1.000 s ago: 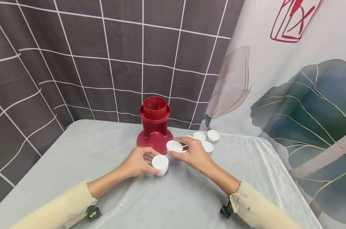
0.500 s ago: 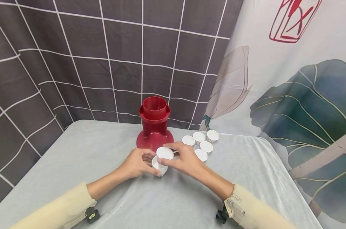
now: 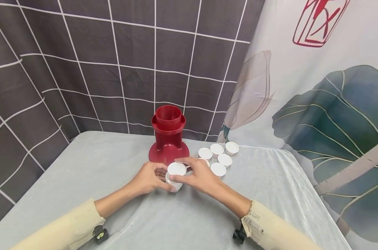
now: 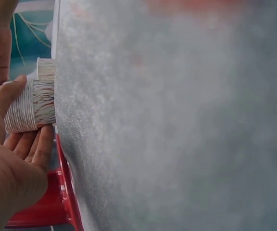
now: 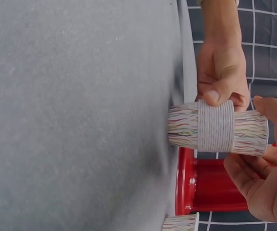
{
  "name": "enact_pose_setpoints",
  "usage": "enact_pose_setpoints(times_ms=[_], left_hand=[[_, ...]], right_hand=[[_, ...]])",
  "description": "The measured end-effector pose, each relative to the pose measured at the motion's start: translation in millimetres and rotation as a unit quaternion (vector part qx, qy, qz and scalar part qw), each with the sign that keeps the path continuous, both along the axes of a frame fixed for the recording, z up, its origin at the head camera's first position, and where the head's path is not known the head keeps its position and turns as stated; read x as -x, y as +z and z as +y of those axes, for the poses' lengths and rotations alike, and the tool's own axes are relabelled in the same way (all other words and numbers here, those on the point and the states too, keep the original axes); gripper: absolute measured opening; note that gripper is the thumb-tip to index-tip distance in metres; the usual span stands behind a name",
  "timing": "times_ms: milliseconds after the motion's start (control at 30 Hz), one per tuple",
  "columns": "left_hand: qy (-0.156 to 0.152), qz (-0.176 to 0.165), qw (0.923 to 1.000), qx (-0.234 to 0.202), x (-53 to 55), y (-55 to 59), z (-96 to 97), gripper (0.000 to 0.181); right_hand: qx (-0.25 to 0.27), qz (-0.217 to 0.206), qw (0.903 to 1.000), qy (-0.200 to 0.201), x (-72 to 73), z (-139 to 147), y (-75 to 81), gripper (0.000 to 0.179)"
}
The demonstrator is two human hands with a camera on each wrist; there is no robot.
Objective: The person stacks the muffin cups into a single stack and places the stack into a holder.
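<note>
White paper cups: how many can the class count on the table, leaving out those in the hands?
6: back left cup, back middle cup, back right cup, middle right cup, front cup, and one cup partly behind the right hand. More may be hidden.

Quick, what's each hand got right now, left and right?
Left hand: closed, holding a stack of nested cups.
Right hand: closed, holding a white cup at the stack's top.

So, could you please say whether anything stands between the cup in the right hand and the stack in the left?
Nothing visible does: the cup in the right hand directly meets the stack in the left hand, and the red stand is behind them.
</note>
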State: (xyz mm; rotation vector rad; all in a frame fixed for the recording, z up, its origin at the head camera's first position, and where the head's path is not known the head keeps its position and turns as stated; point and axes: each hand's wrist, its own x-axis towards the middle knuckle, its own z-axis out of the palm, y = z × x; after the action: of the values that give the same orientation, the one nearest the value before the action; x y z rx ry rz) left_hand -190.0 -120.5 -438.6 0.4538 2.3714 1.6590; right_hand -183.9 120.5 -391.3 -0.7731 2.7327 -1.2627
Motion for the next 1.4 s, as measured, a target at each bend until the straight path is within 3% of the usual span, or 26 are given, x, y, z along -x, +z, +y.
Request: enact_pose_setpoints(times_ms=[333, 600, 1100, 1400], left_hand=[[0.001, -0.005, 0.9999, -0.012, -1.0, 0.2, 1.7, 0.049], [-0.001, -0.011, 0.9998, -0.017, -1.3, 0.6, 1.3, 0.054], [-0.002, -0.002, 1.0000, -0.005, -2.2, 2.6, 1.9, 0.052], [-0.005, -0.003, 1.0000, -0.007, -2.5, 3.3, 1.9, 0.052]], right_hand=[[0.006, -0.028, 0.9992, 0.028, -1.0, 0.5, -11.5, 0.068], [0.005, -0.048, 0.9976, 0.050, -1.5, 5.3, -17.3, 0.062], [0.005, -0.074, 0.9967, 0.035, -0.6, 4.0, -19.8, 0.062], [0.010, -0.055, 0.9978, 0.036, -2.4, 3.7, -23.2, 0.065]])
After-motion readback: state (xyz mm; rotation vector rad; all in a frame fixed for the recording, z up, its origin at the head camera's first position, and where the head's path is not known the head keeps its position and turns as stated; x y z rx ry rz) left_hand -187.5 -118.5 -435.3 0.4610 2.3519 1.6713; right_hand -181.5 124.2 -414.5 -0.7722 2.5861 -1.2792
